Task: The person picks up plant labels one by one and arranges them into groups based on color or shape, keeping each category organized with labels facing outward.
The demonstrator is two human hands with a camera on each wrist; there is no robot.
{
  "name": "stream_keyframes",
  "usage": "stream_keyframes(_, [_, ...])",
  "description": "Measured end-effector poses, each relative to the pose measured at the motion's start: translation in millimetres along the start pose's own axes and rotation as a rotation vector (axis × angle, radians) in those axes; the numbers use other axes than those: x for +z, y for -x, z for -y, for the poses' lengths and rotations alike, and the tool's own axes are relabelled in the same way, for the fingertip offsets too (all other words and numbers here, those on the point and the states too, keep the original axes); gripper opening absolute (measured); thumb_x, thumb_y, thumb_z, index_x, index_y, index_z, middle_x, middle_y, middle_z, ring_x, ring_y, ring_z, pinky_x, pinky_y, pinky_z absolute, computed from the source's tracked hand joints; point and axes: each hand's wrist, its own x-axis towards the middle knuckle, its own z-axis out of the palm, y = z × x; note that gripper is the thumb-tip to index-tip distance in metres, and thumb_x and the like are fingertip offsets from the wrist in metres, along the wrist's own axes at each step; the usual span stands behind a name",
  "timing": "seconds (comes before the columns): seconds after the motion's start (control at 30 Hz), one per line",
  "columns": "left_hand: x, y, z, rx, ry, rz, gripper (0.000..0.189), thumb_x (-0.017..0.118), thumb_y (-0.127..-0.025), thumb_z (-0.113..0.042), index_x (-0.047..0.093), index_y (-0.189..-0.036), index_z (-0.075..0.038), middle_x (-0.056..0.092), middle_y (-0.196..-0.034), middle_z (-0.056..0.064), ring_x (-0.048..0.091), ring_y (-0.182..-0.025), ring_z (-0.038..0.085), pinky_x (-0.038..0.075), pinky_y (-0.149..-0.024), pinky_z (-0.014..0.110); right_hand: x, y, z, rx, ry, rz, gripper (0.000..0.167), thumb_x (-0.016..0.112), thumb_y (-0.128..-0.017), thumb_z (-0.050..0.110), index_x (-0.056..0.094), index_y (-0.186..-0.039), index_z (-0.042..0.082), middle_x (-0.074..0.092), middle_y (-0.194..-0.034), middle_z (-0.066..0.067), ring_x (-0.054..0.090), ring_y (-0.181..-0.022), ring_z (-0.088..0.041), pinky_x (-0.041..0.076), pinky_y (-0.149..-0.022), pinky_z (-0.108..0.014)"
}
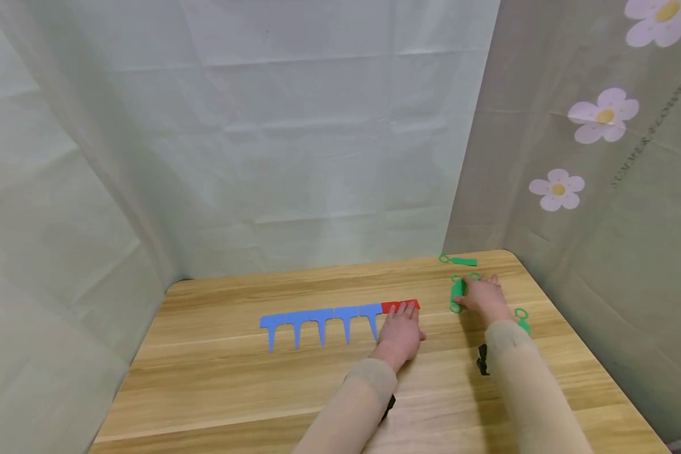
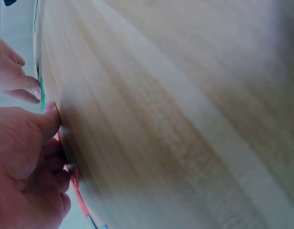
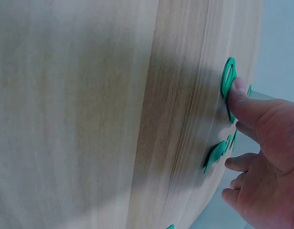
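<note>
Fingers spread forward, my left hand [image 1: 401,334] rests on red T-shaped plant labels [image 1: 394,307], which end a row of blue T-shaped plant labels [image 1: 299,316]. In the left wrist view, a red edge shows under its fingertips; the labels' stems are hidden by the hand. My right hand [image 1: 484,296] pinches a green loop tag [image 3: 228,83] at the table's far right, its thumb over the tag in the right wrist view. Another green loop tag [image 3: 215,155] lies under the hand, its ring showing beside the fingers.
Behind the right hand, a green loop tag [image 1: 463,261] lies near the table's back edge. One more green tag [image 1: 523,318] is partly hidden by the right sleeve. Pale cloth walls [image 1: 318,157] enclose the wooden table [image 1: 215,378] at the back and sides.
</note>
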Motion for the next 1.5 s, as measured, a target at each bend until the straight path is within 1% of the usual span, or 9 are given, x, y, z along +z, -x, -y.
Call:
stream_keyframes(0.07, [-1.1,1.3,0.3,0.004,0.001,-0.001,0.065,0.054,-0.111,-0.045,0.041,-0.166,-0.013,0.033,-0.174,-0.002,0.025,-0.161,0.018,0.018,-0.132,0.036,1.2,-0.9,1.9,0.022,-0.014,0.014,0.079,0.07,-0.106,0.033,0.034,-0.16,-0.011,0.018,-0.158,-0.051,0.0,-0.148,-0.074,0.013,-0.122,-0.076])
stream_keyframes(0.17, [-1.8,1.7,1.2,0.0,0.009,0.006,0.065,0.054,-0.111,-0.044,0.041,-0.166,-0.013,0.032,-0.174,-0.002,0.024,-0.162,0.017,0.018,-0.132,0.036,2.1,-1.8,3.5,0.036,-0.022,0.017,0.078,0.07,-0.106,0.033,0.034,-0.16,-0.011,0.017,-0.159,-0.051,-0.001,-0.149,-0.073,0.012,-0.123,-0.075])
stream_keyframes(0.4, [-0.4,-0.8,1.9,-0.002,-0.008,0.013,0.066,0.054,-0.111,-0.045,0.04,-0.167,-0.013,0.031,-0.174,-0.003,0.024,-0.162,0.017,0.018,-0.131,0.035,1.5,-0.2,3.9,0.049,-0.042,-0.025,0.077,0.074,-0.103,0.031,0.04,-0.158,-0.009,0.021,-0.158,-0.051,0.001,-0.15,-0.072,0.012,-0.124,-0.074])
stream_keyframes(0.6, [-1.0,-1.6,0.7,0.002,-0.018,0.012,0.067,0.054,-0.111,-0.046,0.04,-0.167,-0.013,0.032,-0.174,-0.003,0.024,-0.162,0.017,0.018,-0.131,0.035,4.4,-1.5,2.4,0.067,-0.045,-0.038,0.077,0.075,-0.102,0.032,0.041,-0.158,-0.009,0.021,-0.159,-0.051,0.001,-0.151,-0.071,0.011,-0.125,-0.073])
stream_keyframes(0.93, [-2.8,-3.1,0.6,0.001,0.016,0.008,0.066,0.055,-0.111,-0.044,0.04,-0.167,-0.012,0.032,-0.174,-0.001,0.025,-0.162,0.018,0.017,-0.132,0.036,1.7,-1.3,4.8,0.071,-0.052,-0.049,0.076,0.076,-0.102,0.03,0.041,-0.158,-0.009,0.021,-0.159,-0.05,0.001,-0.151,-0.071,0.012,-0.125,-0.072])
stream_keyframes(1.07, [-3.1,-3.4,-0.2,0.004,0.01,0.007,0.066,0.055,-0.111,-0.044,0.041,-0.167,-0.012,0.033,-0.174,-0.001,0.026,-0.161,0.018,0.018,-0.132,0.036,0.7,1.2,5.0,0.072,-0.05,-0.059,0.075,0.076,-0.102,0.029,0.042,-0.157,-0.009,0.022,-0.159,-0.05,0.002,-0.151,-0.071,0.013,-0.125,-0.072])
stream_keyframes(1.3, [-2.7,-2.4,-0.7,0.001,0.005,0.02,0.065,0.055,-0.111,-0.043,0.04,-0.167,-0.012,0.031,-0.174,-0.002,0.024,-0.162,0.018,0.018,-0.132,0.036,6.1,-2.5,3.3,0.069,-0.055,-0.053,0.076,0.076,-0.102,0.031,0.041,-0.158,-0.008,0.02,-0.159,-0.051,0.001,-0.151,-0.071,0.012,-0.125,-0.072])
stream_keyframes(1.5, [-2.0,-0.6,0.4,0.005,0.017,0.016,0.065,0.057,-0.11,-0.042,0.042,-0.166,-0.011,0.034,-0.174,-0.001,0.026,-0.161,0.019,0.019,-0.131,0.036,8.5,-3.1,4.4,0.072,-0.041,-0.054,0.076,0.076,-0.102,0.03,0.041,-0.158,-0.008,0.022,-0.158,-0.051,0.002,-0.15,-0.072,0.014,-0.125,-0.073])
